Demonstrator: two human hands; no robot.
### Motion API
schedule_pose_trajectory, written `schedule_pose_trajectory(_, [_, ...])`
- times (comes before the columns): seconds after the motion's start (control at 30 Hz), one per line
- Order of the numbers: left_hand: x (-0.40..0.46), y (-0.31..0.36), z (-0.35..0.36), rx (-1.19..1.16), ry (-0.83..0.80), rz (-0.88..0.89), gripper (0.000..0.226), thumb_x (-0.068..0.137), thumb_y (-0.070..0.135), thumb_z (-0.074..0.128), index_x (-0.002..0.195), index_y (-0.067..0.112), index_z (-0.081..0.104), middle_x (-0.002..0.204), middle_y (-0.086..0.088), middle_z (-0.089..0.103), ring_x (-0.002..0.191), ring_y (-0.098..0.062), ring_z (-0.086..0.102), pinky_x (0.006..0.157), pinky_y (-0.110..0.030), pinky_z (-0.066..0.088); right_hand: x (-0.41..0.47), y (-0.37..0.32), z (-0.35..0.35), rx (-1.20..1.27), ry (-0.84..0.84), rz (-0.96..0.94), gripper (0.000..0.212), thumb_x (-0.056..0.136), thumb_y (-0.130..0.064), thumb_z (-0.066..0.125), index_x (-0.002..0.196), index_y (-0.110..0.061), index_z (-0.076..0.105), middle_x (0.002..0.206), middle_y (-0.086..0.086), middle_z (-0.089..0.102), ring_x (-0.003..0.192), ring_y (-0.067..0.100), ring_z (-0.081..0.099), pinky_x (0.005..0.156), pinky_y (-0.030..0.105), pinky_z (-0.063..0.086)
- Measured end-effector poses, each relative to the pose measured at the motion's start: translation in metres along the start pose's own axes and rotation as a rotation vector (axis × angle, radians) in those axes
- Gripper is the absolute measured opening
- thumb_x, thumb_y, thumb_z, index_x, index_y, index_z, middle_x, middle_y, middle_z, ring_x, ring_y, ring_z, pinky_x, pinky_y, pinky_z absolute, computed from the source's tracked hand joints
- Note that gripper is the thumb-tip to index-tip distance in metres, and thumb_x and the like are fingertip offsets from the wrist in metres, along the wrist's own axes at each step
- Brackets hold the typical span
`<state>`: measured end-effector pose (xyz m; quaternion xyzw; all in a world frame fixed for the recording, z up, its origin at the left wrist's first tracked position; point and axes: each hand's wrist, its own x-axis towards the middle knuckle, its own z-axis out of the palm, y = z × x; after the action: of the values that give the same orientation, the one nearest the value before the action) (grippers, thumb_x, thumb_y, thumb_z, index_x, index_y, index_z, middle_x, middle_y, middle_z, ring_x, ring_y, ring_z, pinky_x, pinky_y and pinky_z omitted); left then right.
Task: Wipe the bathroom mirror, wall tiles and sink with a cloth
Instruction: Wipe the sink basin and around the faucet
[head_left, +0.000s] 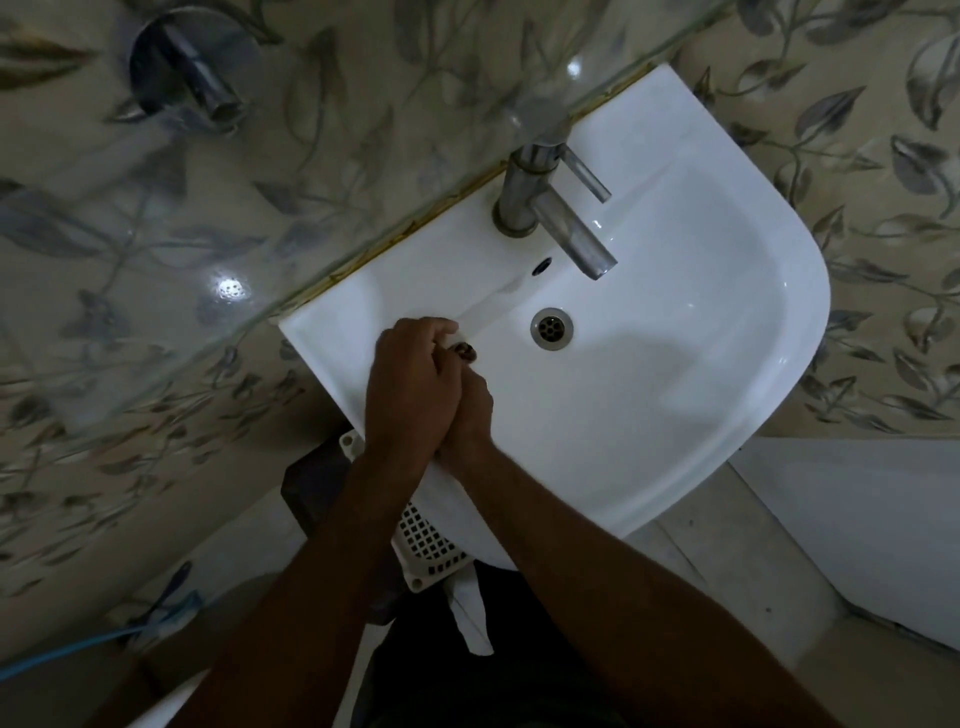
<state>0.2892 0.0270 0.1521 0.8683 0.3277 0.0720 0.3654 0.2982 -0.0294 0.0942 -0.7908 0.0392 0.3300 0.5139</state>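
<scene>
left hand (410, 389) | right hand (472, 410) | bare forearms (597, 545) | dark garment (519, 691)

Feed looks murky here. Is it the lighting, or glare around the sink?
Head view: dim overall, so the left hand and right hand read dark against the white sink; the small dark thing at their fingertips is too murky to identify. Head view: one bright glare spot beyond the sink's edge, soft shadow beside the drain, wide-angle bending at the edges.
</scene>
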Motion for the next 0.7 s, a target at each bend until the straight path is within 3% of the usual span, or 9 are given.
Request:
schedule_pose_trajectory(0.13, [0.004, -0.011, -0.007, 0.017, 0.030, -0.004, 0.027, 0.096, 0.010, 0.056, 0.121, 0.019, 0.064, 0.122, 0.001, 0.064, 0.117, -0.014, 0.055, 0.092, -0.020, 0.042, -0.004, -0.001, 0.006, 0.061, 0.083, 0.005, 0.019, 0.095, -0.023, 0.055, 0.092, -0.023, 0.073, 0.085, -0.003, 0.075, 0.079, 0.015, 0.070, 0.071, 0.037, 0.057])
schedule_pose_trajectory(0.27, [0.008, -0.014, -0.005, 0.080, 0.089, -0.075, 0.023, 0.095, 0.015, 0.056, 0.115, 0.019, 0.065, 0.117, -0.001, 0.066, 0.114, -0.018, 0.057, 0.089, -0.023, 0.042, 0.004, -0.017, 0.003, 0.444, 0.161, 0.245, 0.023, 0.088, -0.017, 0.061, 0.069, -0.022, 0.072, 0.070, 0.006, 0.070, 0.069, 0.026, 0.067, 0.080, 0.057, 0.059])
schedule_pose_trajectory(0.33, [0.008, -0.009, -0.002, 0.094, 0.091, -0.100, 0.022, 0.093, 0.018, 0.057, 0.113, 0.020, 0.065, 0.113, 0.000, 0.065, 0.110, -0.018, 0.057, 0.087, -0.027, 0.044, 0.016, -0.033, -0.004, 0.683, 0.132, 0.382, 0.018, 0.097, -0.016, 0.054, 0.101, -0.010, 0.071, 0.087, 0.008, 0.071, 0.078, 0.026, 0.069, 0.091, 0.052, 0.059])
schedule_pose_trajectory(0.4, [0.010, -0.002, 0.002, 0.114, 0.047, -0.090, 0.022, 0.093, 0.020, 0.058, 0.115, 0.021, 0.063, 0.110, 0.001, 0.064, 0.106, -0.017, 0.056, 0.084, -0.027, 0.044, 0.021, -0.051, -0.022, 0.501, 0.076, 0.420, 0.031, 0.104, -0.023, 0.044, 0.123, -0.007, 0.062, 0.116, 0.009, 0.069, 0.104, 0.028, 0.069, 0.097, 0.038, 0.054])
schedule_pose_trajectory(0.43, [0.012, 0.002, 0.004, 0.124, 0.015, -0.070, 0.022, 0.094, 0.022, 0.058, 0.115, 0.020, 0.063, 0.109, 0.002, 0.064, 0.104, -0.016, 0.056, 0.084, -0.028, 0.046, 0.024, -0.060, -0.033, 0.436, 0.146, 0.444, 0.035, 0.105, -0.030, 0.041, 0.125, -0.009, 0.060, 0.126, 0.007, 0.066, 0.117, 0.026, 0.064, 0.098, 0.034, 0.050])
schedule_pose_trajectory(0.5, [0.017, 0.008, 0.010, 0.139, -0.042, -0.011, 0.021, 0.095, 0.024, 0.057, 0.114, 0.018, 0.063, 0.109, 0.000, 0.065, 0.102, -0.017, 0.058, 0.084, -0.032, 0.051, 0.039, -0.064, -0.048, 0.249, 0.188, 0.443, 0.041, 0.103, -0.038, 0.043, 0.126, -0.008, 0.059, 0.129, 0.010, 0.063, 0.123, 0.028, 0.059, 0.097, 0.033, 0.047])
schedule_pose_trajectory(0.57, [0.023, 0.013, 0.017, 0.157, -0.078, 0.052, 0.020, 0.096, 0.025, 0.057, 0.114, 0.018, 0.062, 0.111, -0.001, 0.064, 0.101, -0.015, 0.056, 0.083, -0.032, 0.052, 0.049, -0.062, -0.064, 0.605, 0.163, 0.359, 0.035, 0.097, -0.028, 0.049, 0.121, -0.004, 0.060, 0.112, 0.016, 0.066, 0.104, 0.033, 0.064, 0.084, 0.030, 0.055])
schedule_pose_trajectory(0.63, [0.029, 0.019, 0.022, 0.163, -0.099, 0.101, 0.022, 0.095, 0.025, 0.058, 0.116, 0.018, 0.061, 0.116, -0.002, 0.063, 0.105, -0.015, 0.053, 0.083, -0.028, 0.048, 0.063, -0.058, -0.065, 0.965, 0.276, 0.323, 0.015, 0.100, -0.019, 0.054, 0.100, -0.007, 0.063, 0.088, 0.007, 0.065, 0.079, 0.022, 0.065, 0.062, 0.025, 0.058])
schedule_pose_trajectory(0.7, [0.034, 0.026, 0.023, 0.133, -0.105, 0.115, 0.025, 0.096, 0.024, 0.056, 0.119, 0.016, 0.061, 0.118, -0.003, 0.063, 0.108, -0.017, 0.054, 0.087, -0.030, 0.048, 0.070, -0.053, -0.057, 1.004, 0.388, 0.359, 0.020, 0.099, -0.025, 0.062, 0.086, -0.010, 0.066, 0.082, 0.003, 0.068, 0.072, 0.014, 0.066, 0.062, 0.025, 0.058])
